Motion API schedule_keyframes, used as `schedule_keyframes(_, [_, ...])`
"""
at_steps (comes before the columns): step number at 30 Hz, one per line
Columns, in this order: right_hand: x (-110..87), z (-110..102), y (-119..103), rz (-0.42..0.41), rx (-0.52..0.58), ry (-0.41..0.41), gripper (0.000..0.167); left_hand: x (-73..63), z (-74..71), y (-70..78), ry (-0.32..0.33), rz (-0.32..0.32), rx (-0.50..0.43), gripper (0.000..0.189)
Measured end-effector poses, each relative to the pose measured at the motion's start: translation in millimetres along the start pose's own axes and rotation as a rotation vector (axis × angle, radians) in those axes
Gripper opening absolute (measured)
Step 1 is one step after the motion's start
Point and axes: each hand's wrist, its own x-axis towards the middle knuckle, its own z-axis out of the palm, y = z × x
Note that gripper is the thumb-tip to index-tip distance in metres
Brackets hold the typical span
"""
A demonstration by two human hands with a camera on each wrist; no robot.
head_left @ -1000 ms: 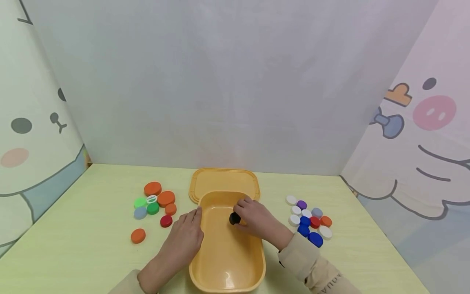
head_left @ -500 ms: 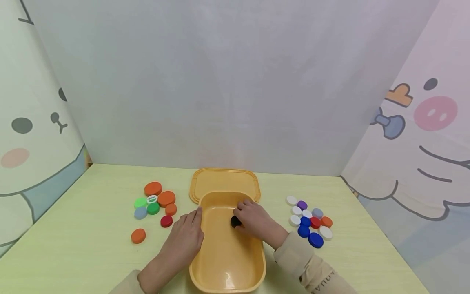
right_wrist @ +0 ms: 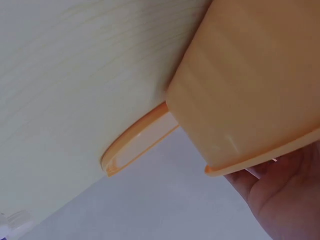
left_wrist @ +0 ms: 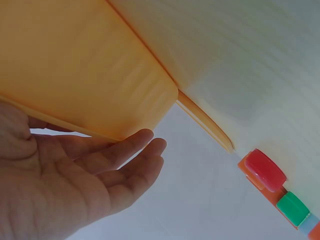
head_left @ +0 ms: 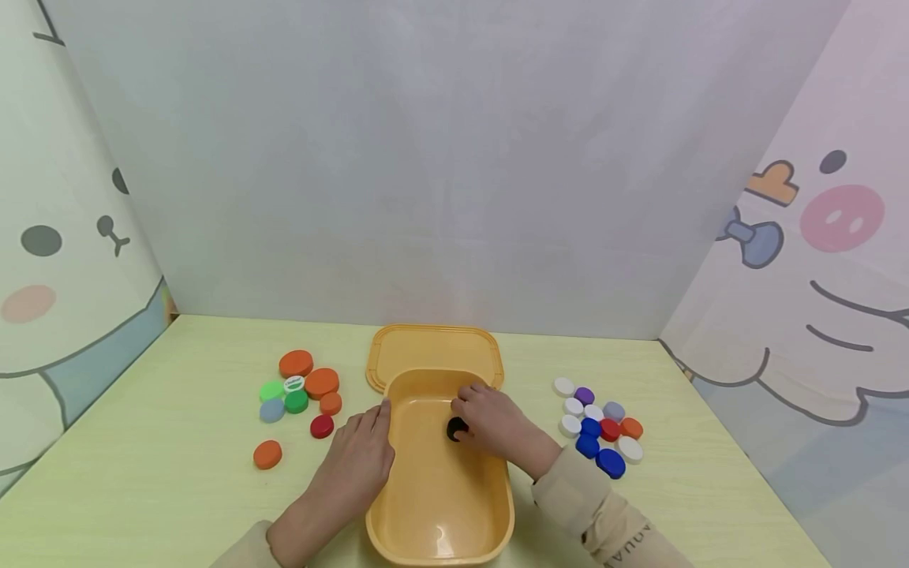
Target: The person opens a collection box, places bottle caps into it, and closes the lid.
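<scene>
A: Where does the black cap (head_left: 457, 429) lie?
B: Inside the orange-yellow plastic box (head_left: 436, 505), right of centre in its far half. The right hand (head_left: 490, 418) reaches over the box's right wall and pinches the cap, thumb on the near side, other fingers above. Whether the cap touches the box floor cannot be told.
A: And the left hand (head_left: 358, 457)?
B: It rests on the left rim. Its fingers are nearly straight, laid along the outside of the wall, as the left wrist view shows.
A: What stands behind the box?
B: A matching lid (head_left: 435, 351), flat on the pale bench (head_left: 170, 497), its near edge partly hidden by the box's far end.
A: How are the remaining caps distributed?
B: In two loose groups. To the left: four orange, one dark red cap (head_left: 322, 427), two green, one pale blue, and a white cap (head_left: 294, 384) with green print. To the right: five white, three blue, one purple cap (head_left: 585, 396), one lavender, one red and one orange.
A: The sleeves?
B: Beige; the right sleeve (head_left: 604, 505) bears dark lettering.
</scene>
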Motion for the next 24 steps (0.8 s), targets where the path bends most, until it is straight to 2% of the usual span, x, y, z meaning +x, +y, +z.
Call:
schedule_keyframes(6, [-2.6,-13.7,6.7,0.004,0.019,0.093,0.021,0.2,-0.4,0.6,-0.001,0.0,-0.005,0.049])
schedule_keyframes(13, [-12.7,-25.5,22.0,0.048,0.024,0.133,0.026,0.3,-1.6,0.9,-0.035,-0.015,-0.016,0.05])
schedule_keyframes(20, [-28.1,-29.6,41.1,0.163,0.075,0.114,0.027,0.7,-2.2,1.2,-0.051,-0.02,-0.009,0.051])
schedule_keyframes(24, [-40.6,-29.3,51.2,0.217,0.066,0.094,0.028,0.8,-2.1,1.3,-0.056,-0.02,-0.01,0.051])
